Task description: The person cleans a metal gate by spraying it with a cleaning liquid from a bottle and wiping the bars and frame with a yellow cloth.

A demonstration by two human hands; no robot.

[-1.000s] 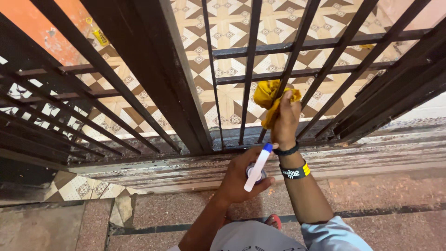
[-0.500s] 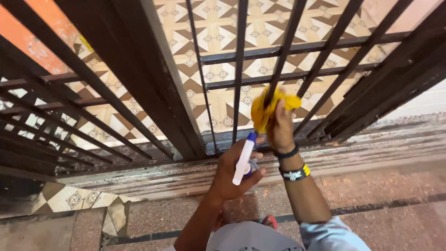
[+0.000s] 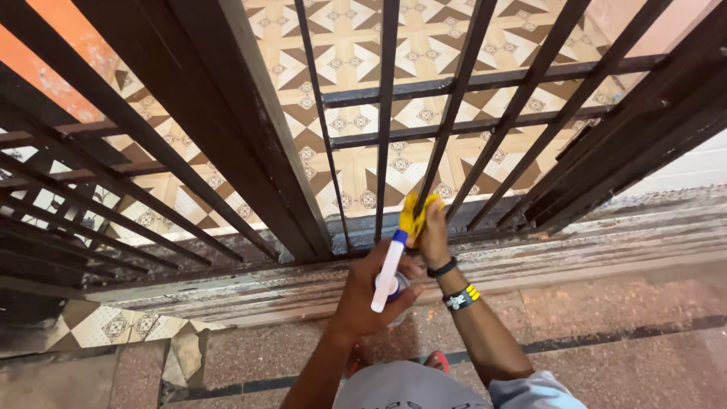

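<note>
My right hand (image 3: 434, 231) pinching yellow cloth (image 3: 413, 214), fingers pressed together, bunching it round low end of dark gate bar (image 3: 433, 170), just above bottom rail. Cloth looking soft, light, floppy; best gripped in wad so it is wrapping bar. My left hand (image 3: 369, 291) curling shut round spray bottle (image 3: 388, 273), just below and left of right-hand fingers. Bottle seeming light, stiff plastic, maybe slippery; holding it at neck. Worn stone step (image 3: 530, 261) lying beneath both hands.

One yellow cloth (image 3: 415, 214), one spray bottle (image 3: 388, 273), two wristbands (image 3: 460, 296)
</note>
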